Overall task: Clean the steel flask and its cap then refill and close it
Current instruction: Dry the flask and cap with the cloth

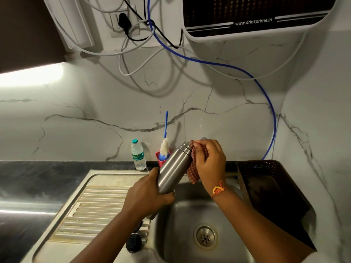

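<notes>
I hold a steel flask (173, 168) tilted over the sink basin (182, 215), its open neck pointing up and to the right. My left hand (147, 194) grips the flask's base. My right hand (209, 164) holds a red checked cloth (192, 176) against the flask's neck and upper side. A dark cap (133, 242) lies on the sink's draining board (95, 209), below my left forearm.
A small plastic water bottle (138, 155) and a red holder with a blue-handled bottle brush (164, 147) stand behind the sink. A dark brown basket (266, 179) sits right of the basin. A water purifier (256, 16) hangs overhead, with a blue hose (271, 114) and cables.
</notes>
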Available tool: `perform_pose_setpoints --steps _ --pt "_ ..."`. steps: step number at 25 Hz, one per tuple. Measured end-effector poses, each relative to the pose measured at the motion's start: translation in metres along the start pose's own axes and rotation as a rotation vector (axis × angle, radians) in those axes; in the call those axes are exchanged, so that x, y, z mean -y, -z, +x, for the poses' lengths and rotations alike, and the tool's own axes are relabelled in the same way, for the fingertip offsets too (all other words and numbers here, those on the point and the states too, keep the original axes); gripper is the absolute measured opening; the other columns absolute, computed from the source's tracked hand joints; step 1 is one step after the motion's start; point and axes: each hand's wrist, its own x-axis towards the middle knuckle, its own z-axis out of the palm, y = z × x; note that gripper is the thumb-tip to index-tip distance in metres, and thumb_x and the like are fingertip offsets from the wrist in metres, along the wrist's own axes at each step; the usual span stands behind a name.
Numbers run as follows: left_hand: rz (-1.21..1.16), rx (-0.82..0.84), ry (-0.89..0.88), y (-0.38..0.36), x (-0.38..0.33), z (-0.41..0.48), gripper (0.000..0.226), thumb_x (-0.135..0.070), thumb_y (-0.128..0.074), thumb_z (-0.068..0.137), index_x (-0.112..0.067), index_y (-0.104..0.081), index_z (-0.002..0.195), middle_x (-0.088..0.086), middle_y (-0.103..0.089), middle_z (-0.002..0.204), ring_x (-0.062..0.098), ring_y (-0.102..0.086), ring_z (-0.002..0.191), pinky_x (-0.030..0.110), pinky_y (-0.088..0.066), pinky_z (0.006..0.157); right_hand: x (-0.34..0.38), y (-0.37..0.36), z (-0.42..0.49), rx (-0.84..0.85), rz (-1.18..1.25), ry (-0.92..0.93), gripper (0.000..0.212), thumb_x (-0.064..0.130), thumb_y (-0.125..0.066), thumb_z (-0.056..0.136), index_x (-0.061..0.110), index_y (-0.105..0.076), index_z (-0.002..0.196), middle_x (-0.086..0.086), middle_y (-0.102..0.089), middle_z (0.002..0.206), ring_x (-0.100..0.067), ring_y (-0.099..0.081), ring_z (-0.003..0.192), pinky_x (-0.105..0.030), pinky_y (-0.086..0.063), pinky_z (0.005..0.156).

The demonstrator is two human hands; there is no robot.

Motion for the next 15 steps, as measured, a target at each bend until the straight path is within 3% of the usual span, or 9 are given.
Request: perform_pose_setpoints --steps 2,4,5,6,9,10,13,14,15 --pt "-0.043 0.003 0.003 -0.005 0.000 -0.001 0.077 -0.061 -0.077 0.071 -0.034 -0.040 0.133 -0.014 -0.058 0.109 0.006 -0.057 0.085 0.014 -0.040 0.060 0.003 -0.002 -0.003 -0.023 0.004 -0.037 0.018 0.027 -0.055 0.097 0.014 -0.067 0.100 -0.002 -0.064 0.108 -0.022 -0.061 0.113 -0.044 -0.056 0.089" --pt "-0.073 -0.003 0.009 -0.007 0.001 -0.001 0.076 -0.058 -0.078 0.071 -0.032 -0.042 0.132 -0.014 -0.054 0.105 0.005 -0.056 0.082 0.013 -0.039 0.058 0.006 -0.003 -0.011 0.014 0.044 0.016 0.012 0.020 -0.059 0.096 0.010 -0.066 0.098 -0.005 -0.063 0.108 0.001 -0.056 0.112 -0.023 -0.053 0.093" --pt "-0.088 -0.006 0.015 -0.008 0.001 -0.001 0.075 -0.057 -0.079 0.070 -0.031 -0.042 0.130 -0.014 -0.054 0.104 0.005 -0.056 0.080 0.013 -0.039 0.057 0.007 -0.002 -0.015 0.043 0.048 0.049 0.010 0.016 -0.060 0.096 0.007 -0.066 0.097 -0.006 -0.062 0.110 0.007 -0.052 0.113 -0.012 -0.046 0.093" --pt "-0.115 -0.008 0.019 -0.010 0.001 -0.002 0.075 -0.056 -0.080 0.070 -0.031 -0.043 0.130 -0.014 -0.055 0.104 0.004 -0.057 0.080 0.014 -0.041 0.058 0.005 -0.002 -0.016 0.058 0.053 0.052 0.010 0.016 -0.060 0.096 0.008 -0.065 0.096 -0.004 -0.061 0.111 0.004 -0.051 0.117 -0.009 -0.044 0.094" --pt "-0.253 -0.020 0.007 -0.014 -0.002 -0.003 0.076 -0.053 -0.083 0.068 -0.033 -0.042 0.129 -0.012 -0.060 0.107 0.005 -0.062 0.084 0.018 -0.052 0.065 -0.004 -0.005 -0.005 -0.004 0.093 -0.151 0.010 0.023 -0.058 0.097 0.029 -0.060 0.090 -0.002 -0.062 0.119 -0.025 -0.056 0.122 -0.036 -0.054 0.094" --pt "-0.290 -0.021 -0.004 -0.014 -0.003 -0.003 0.076 -0.051 -0.084 0.068 -0.034 -0.042 0.129 -0.012 -0.060 0.107 0.006 -0.063 0.084 0.017 -0.052 0.065 -0.007 -0.007 -0.001 -0.018 0.152 -0.274 0.018 0.023 -0.058 0.097 0.037 -0.059 0.086 -0.006 -0.062 0.126 -0.026 -0.057 0.122 -0.040 -0.053 0.094" --pt "-0.396 0.035 -0.056 -0.009 -0.002 -0.003 0.074 -0.042 -0.088 0.069 -0.038 -0.042 0.128 -0.016 -0.061 0.106 0.005 -0.065 0.086 0.012 -0.050 0.062 -0.012 -0.010 0.004 0.092 0.533 -0.633 0.018 0.024 -0.060 0.097 0.035 -0.072 0.089 0.007 -0.044 0.151 -0.016 -0.056 0.125 -0.037 -0.052 0.093" --pt "-0.436 0.073 -0.071 -0.007 0.000 -0.002 0.074 -0.039 -0.088 0.070 -0.040 -0.042 0.129 -0.016 -0.062 0.106 0.005 -0.065 0.087 0.012 -0.051 0.063 -0.014 -0.007 0.007 0.150 0.687 -0.734 0.010 0.027 -0.064 0.093 0.031 -0.074 0.095 0.009 -0.040 0.153 -0.018 -0.059 0.121 -0.040 -0.054 0.091" --pt "-0.458 0.118 -0.086 -0.005 0.002 -0.001 0.075 -0.036 -0.088 0.072 -0.039 -0.042 0.131 -0.017 -0.062 0.108 0.004 -0.065 0.090 0.013 -0.053 0.066 -0.016 -0.003 0.012 0.216 0.804 -0.818 0.015 0.032 -0.070 0.088 0.025 -0.074 0.101 0.004 -0.044 0.150 -0.023 -0.063 0.116 -0.045 -0.055 0.090"
